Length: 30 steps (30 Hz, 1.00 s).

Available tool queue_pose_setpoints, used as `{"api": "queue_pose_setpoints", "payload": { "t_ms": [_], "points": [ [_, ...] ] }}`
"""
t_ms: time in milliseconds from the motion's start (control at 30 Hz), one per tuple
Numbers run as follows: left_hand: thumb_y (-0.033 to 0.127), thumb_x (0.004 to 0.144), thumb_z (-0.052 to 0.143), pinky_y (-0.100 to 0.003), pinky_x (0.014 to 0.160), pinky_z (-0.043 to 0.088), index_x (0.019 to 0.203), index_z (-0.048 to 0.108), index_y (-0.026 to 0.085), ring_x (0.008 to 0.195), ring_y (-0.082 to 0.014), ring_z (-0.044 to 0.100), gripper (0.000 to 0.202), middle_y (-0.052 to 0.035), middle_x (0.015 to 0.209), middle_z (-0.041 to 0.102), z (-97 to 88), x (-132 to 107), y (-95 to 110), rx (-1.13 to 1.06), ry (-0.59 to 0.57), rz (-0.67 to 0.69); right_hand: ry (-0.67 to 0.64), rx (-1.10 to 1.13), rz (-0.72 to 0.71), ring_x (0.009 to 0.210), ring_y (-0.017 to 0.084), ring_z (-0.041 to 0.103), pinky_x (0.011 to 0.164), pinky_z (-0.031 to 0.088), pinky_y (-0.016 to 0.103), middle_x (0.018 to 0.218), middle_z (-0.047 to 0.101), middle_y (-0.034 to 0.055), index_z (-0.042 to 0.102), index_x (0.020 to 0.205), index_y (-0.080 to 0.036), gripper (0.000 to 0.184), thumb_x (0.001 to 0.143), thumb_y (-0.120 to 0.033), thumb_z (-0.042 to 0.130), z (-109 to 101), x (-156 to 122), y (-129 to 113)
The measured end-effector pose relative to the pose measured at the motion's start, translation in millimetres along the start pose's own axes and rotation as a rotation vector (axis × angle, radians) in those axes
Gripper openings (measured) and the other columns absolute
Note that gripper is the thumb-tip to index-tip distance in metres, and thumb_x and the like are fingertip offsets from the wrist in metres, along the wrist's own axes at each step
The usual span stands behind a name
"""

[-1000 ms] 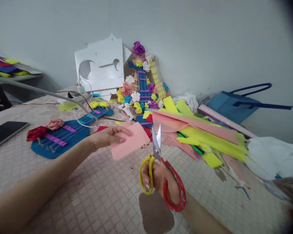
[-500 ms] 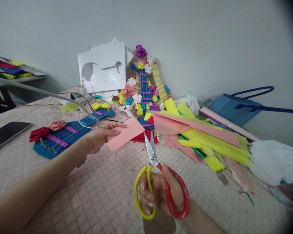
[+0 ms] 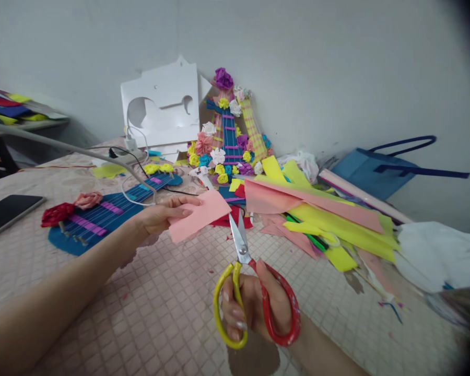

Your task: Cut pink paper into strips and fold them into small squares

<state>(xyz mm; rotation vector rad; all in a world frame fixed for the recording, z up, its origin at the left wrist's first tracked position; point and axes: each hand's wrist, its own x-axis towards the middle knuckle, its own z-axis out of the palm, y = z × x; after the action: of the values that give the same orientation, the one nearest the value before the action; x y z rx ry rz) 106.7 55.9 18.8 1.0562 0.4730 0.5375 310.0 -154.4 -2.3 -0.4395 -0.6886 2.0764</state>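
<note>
Between the thumb and fingers of my left hand (image 3: pixel 168 211) is a piece of pink crepe paper (image 3: pixel 201 215), held above the table. My right hand (image 3: pixel 254 308) is closed around a pair of scissors (image 3: pixel 241 245), with thumb and fingers through the red and yellow handles. The blades stand slightly apart and point away from me, their tips close to the paper's right corner. Whether the tips touch the paper I cannot tell. Behind my left forearm lies a blue guitar cutout (image 3: pixel 131 203) with strings, purple strips and paper flowers.
Pink and yellow paper sheets (image 3: pixel 337 224) are heaped at the right, near a blue bag (image 3: pixel 372 169). Flower-covered guitar shapes (image 3: pixel 231 136) lean on the wall beside a white cut-out board (image 3: pixel 162 122). A glue gun (image 3: pixel 201 176) lies behind the paper; a phone (image 3: pixel 11 214) sits far left.
The whole view has shifted slightly, so everything appears a little further left. Both hands keep their hold on the paper and scissors, with the blades still parted.
</note>
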Motion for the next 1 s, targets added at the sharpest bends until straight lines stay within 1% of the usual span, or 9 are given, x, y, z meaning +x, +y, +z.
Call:
{"api": "queue_pose_setpoints", "payload": {
  "t_ms": [233,400,433,500,567,667,733,833,1000],
  "points": [
    [0.019,0.062,0.082,-0.015,0.053,0.05,0.095,0.071,0.019,0.062,-0.0089,0.064,0.034,-0.0026,0.085,0.071,-1.2,-1.5,-0.6,0.082,0.011,-0.02,-0.017,0.007,0.001,0.052,0.011,0.042,0.054,0.038,0.028,0.062,0.044,-0.001,0.059,0.086,-0.011,0.072,0.081,-0.077,0.029,0.4,1.5,0.8],
    [0.02,0.063,0.081,-0.015,0.058,0.05,0.089,0.072,0.019,0.068,-0.0082,0.063,0.028,-0.0033,0.099,0.068,-3.2,-1.4,-3.0,0.217,0.006,0.007,-0.048,0.02,-0.004,0.052,0.012,0.043,0.054,0.039,0.028,0.062,0.045,-0.0007,0.06,0.088,-0.011,0.076,0.081,-0.078,0.024,-2.0,1.3,3.0],
    [0.021,0.063,0.081,-0.015,0.058,0.049,0.087,0.072,0.019,0.068,-0.0076,0.062,0.025,-0.0029,0.1,0.068,-3.7,-1.1,-3.5,0.235,0.007,0.012,-0.049,0.024,-0.003,0.052,0.012,0.044,0.054,0.039,0.028,0.062,0.046,-0.0006,0.06,0.088,-0.011,0.076,0.081,-0.078,0.025,-2.4,1.2,3.4],
    [0.024,0.063,0.081,-0.014,0.056,0.047,0.084,0.072,0.018,0.066,-0.0072,0.061,0.024,-0.0024,0.093,0.068,-4.6,-0.3,-4.0,0.259,0.001,0.015,-0.044,0.028,0.0,0.052,0.012,0.045,0.053,0.038,0.028,0.062,0.046,-0.0005,0.06,0.088,-0.011,0.076,0.081,-0.078,0.025,-3.3,1.0,4.3],
    [0.026,0.061,0.082,-0.016,0.058,0.048,0.084,0.071,0.017,0.067,-0.0087,0.06,0.026,-0.0028,0.088,0.067,-5.6,0.4,-3.9,0.281,-0.022,0.013,-0.04,0.029,0.001,0.051,0.012,0.044,0.052,0.038,0.027,0.061,0.046,-0.0005,0.06,0.087,-0.011,0.076,0.081,-0.078,0.024,-4.6,0.9,5.3],
    [0.025,0.058,0.083,-0.019,0.061,0.049,0.083,0.071,0.017,0.071,-0.0106,0.061,0.028,-0.0032,0.09,0.067,-6.4,0.9,-2.7,0.334,-0.051,0.009,-0.047,0.037,0.008,0.051,0.012,0.044,0.051,0.037,0.026,0.062,0.046,-0.0002,0.06,0.087,-0.01,0.077,0.083,-0.077,0.022,-6.2,0.5,6.0],
    [0.025,0.058,0.083,-0.019,0.061,0.048,0.082,0.072,0.017,0.071,-0.0107,0.06,0.027,-0.0029,0.089,0.066,-6.4,0.7,-1.6,0.382,-0.073,0.005,-0.054,0.037,0.014,0.051,0.012,0.044,0.05,0.037,0.026,0.062,0.046,-0.0001,0.061,0.087,-0.01,0.077,0.083,-0.076,0.021,-6.0,-0.1,5.5],
    [0.025,0.06,0.082,-0.018,0.063,0.047,0.082,0.073,0.018,0.075,-0.0109,0.059,0.025,-0.0029,0.089,0.066,-5.9,0.3,0.0,0.461,-0.117,0.048,-0.054,0.026,0.031,0.052,0.012,0.045,0.051,0.038,0.026,0.062,0.047,0.0002,0.06,0.088,-0.011,0.077,0.083,-0.076,0.02,-3.8,-1.2,3.7],
    [0.025,0.064,0.079,-0.021,0.075,0.046,0.082,0.074,0.019,0.086,-0.0133,0.059,0.02,-0.0038,0.097,0.066,-6.2,0.2,2.3,0.56,-0.168,0.124,-0.043,0.015,0.031,0.051,0.012,0.044,0.05,0.038,0.027,0.061,0.046,-0.0003,0.059,0.087,-0.011,0.076,0.082,-0.078,0.022,-1.7,-1.0,3.7]
  ]
}}
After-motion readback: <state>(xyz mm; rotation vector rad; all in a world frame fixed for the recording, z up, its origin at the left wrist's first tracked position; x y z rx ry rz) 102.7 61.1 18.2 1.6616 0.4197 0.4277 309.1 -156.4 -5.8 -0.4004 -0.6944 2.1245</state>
